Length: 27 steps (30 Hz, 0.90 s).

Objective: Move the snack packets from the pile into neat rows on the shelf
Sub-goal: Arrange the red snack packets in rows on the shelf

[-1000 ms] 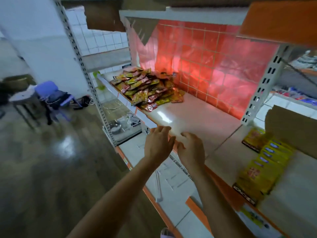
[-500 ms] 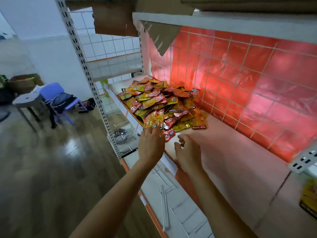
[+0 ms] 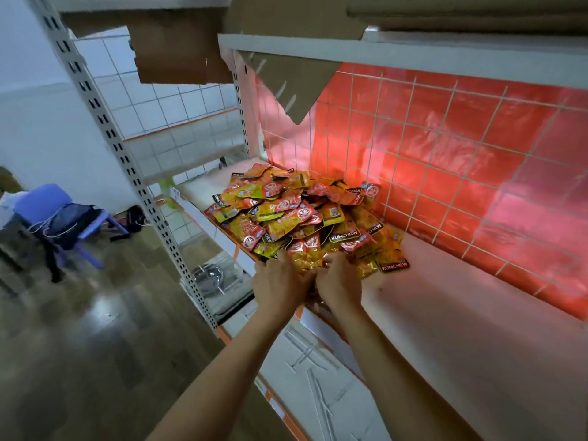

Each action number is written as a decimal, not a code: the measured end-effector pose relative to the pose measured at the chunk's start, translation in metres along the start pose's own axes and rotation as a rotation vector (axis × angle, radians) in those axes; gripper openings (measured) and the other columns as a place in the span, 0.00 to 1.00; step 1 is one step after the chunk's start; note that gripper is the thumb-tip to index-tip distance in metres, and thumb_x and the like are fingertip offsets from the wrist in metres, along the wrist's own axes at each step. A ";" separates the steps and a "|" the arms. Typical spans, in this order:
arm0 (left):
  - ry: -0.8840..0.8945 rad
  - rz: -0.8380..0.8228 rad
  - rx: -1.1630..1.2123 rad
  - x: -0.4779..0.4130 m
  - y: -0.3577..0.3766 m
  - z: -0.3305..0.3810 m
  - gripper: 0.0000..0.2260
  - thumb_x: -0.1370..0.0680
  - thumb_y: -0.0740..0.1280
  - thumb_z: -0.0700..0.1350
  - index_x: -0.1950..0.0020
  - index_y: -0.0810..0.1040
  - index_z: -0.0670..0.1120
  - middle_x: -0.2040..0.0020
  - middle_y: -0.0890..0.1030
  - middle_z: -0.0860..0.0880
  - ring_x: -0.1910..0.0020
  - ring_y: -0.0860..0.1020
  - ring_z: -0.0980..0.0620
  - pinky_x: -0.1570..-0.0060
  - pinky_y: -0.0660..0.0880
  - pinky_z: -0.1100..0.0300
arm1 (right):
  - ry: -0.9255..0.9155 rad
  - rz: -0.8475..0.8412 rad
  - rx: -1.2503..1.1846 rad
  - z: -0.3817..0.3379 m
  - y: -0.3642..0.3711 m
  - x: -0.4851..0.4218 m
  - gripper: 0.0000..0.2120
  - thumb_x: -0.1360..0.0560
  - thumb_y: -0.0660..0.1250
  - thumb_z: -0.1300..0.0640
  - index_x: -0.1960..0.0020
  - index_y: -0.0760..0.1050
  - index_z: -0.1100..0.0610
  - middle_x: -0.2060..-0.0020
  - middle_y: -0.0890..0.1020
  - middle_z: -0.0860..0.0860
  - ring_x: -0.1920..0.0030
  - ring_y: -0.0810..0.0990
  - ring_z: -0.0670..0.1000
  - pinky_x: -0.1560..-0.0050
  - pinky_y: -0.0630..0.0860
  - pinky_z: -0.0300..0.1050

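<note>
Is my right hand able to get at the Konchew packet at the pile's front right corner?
Probably yes: that Konchew packet lies exposed at the edge of the pile, just right of the right hand, bare shelf beside it.

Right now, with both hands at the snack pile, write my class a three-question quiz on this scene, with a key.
1. True or false: the pile has already been sorted into neat rows on the shelf.
2. Where do the left hand and right hand meet the pile? A near edge; B top; C far side.
3. Fill in: the brand printed on the packets reads ____.
Key: 1 false; 2 A; 3 KONCHEW.
</note>
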<state>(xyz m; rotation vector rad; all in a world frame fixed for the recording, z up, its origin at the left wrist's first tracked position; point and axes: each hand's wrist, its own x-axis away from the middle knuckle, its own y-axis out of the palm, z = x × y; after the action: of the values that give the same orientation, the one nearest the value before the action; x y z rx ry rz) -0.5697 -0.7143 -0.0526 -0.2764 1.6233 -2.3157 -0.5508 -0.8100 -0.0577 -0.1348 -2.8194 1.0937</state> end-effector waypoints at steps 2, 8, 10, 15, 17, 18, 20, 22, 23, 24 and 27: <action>0.013 -0.004 0.028 -0.002 0.000 -0.003 0.32 0.30 0.66 0.68 0.42 0.67 0.43 0.44 0.77 0.42 0.40 0.71 0.41 0.49 0.72 0.51 | 0.041 -0.003 -0.032 0.001 0.001 -0.001 0.10 0.24 0.64 0.58 0.44 0.76 0.56 0.49 0.82 0.51 0.49 0.80 0.53 0.60 0.69 0.41; 0.104 -0.006 0.310 0.000 0.001 0.005 0.43 0.33 0.76 0.57 0.28 0.59 0.41 0.34 0.69 0.40 0.37 0.71 0.39 0.42 0.71 0.49 | 0.089 0.053 -0.184 0.015 -0.008 0.011 0.08 0.26 0.63 0.59 0.48 0.79 0.55 0.53 0.80 0.49 0.52 0.77 0.51 0.54 0.75 0.45; 0.136 -0.046 0.437 -0.002 0.009 0.013 0.35 0.30 0.74 0.50 0.29 0.62 0.42 0.36 0.72 0.42 0.38 0.73 0.40 0.45 0.72 0.50 | 0.128 0.143 -0.292 0.020 -0.012 0.017 0.10 0.29 0.63 0.58 0.51 0.79 0.53 0.51 0.81 0.50 0.49 0.79 0.55 0.51 0.79 0.55; 0.278 -0.145 0.582 0.008 0.021 0.030 0.15 0.26 0.69 0.51 0.44 0.75 0.44 0.51 0.81 0.45 0.52 0.79 0.44 0.55 0.76 0.51 | 0.214 0.278 -0.287 0.046 -0.039 0.031 0.11 0.28 0.62 0.65 0.51 0.79 0.55 0.53 0.81 0.49 0.49 0.78 0.52 0.48 0.75 0.49; 0.339 -0.175 0.657 0.019 0.023 0.039 0.14 0.24 0.68 0.50 0.42 0.76 0.45 0.51 0.82 0.48 0.53 0.80 0.48 0.56 0.74 0.57 | 0.256 0.348 -0.293 0.059 -0.051 0.039 0.10 0.28 0.62 0.65 0.50 0.77 0.56 0.53 0.81 0.51 0.50 0.78 0.53 0.55 0.72 0.45; 0.371 -0.187 0.678 0.024 0.025 0.043 0.13 0.23 0.68 0.50 0.42 0.76 0.45 0.50 0.82 0.49 0.53 0.79 0.49 0.56 0.73 0.58 | 0.275 0.376 -0.310 0.065 -0.057 0.043 0.09 0.27 0.62 0.64 0.50 0.77 0.57 0.54 0.80 0.51 0.52 0.77 0.53 0.59 0.70 0.44; 0.433 -0.232 0.715 0.033 0.031 0.054 0.14 0.23 0.67 0.51 0.41 0.77 0.45 0.49 0.83 0.49 0.51 0.80 0.48 0.55 0.74 0.57 | 0.304 0.426 -0.364 0.076 -0.069 0.054 0.07 0.26 0.64 0.62 0.49 0.76 0.58 0.55 0.80 0.50 0.54 0.77 0.51 0.64 0.69 0.41; 0.474 -0.273 0.739 0.043 0.038 0.066 0.15 0.23 0.67 0.53 0.42 0.78 0.45 0.51 0.84 0.49 0.53 0.81 0.49 0.56 0.75 0.59 | 0.312 0.485 -0.404 0.087 -0.081 0.067 0.08 0.26 0.67 0.58 0.48 0.76 0.57 0.54 0.80 0.50 0.55 0.78 0.50 0.61 0.73 0.42; 0.487 -0.281 0.748 0.049 0.040 0.073 0.14 0.23 0.67 0.53 0.44 0.79 0.45 0.53 0.84 0.49 0.54 0.81 0.50 0.58 0.74 0.61 | 0.319 0.513 -0.420 0.092 -0.088 0.074 0.08 0.26 0.68 0.57 0.48 0.75 0.57 0.55 0.81 0.50 0.54 0.79 0.50 0.57 0.76 0.45; 0.498 -0.291 0.759 0.055 0.042 0.080 0.12 0.23 0.68 0.52 0.45 0.80 0.45 0.53 0.84 0.50 0.54 0.81 0.51 0.59 0.74 0.62 | 0.332 0.538 -0.432 0.097 -0.095 0.080 0.08 0.26 0.68 0.56 0.48 0.75 0.57 0.55 0.80 0.50 0.55 0.79 0.51 0.55 0.77 0.46; 0.530 -0.360 0.759 0.077 0.044 0.103 0.11 0.23 0.68 0.52 0.46 0.81 0.47 0.54 0.82 0.54 0.56 0.79 0.54 0.56 0.71 0.62 | 0.354 0.598 -0.472 0.114 -0.116 0.100 0.06 0.25 0.66 0.59 0.48 0.77 0.57 0.56 0.81 0.51 0.56 0.80 0.51 0.55 0.76 0.44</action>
<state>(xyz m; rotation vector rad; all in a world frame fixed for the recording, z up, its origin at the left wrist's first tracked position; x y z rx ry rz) -0.6031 -0.8461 -0.0595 0.2617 0.7628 -3.2768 -0.6703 -0.9586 -0.0551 -1.1414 -2.6912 0.3707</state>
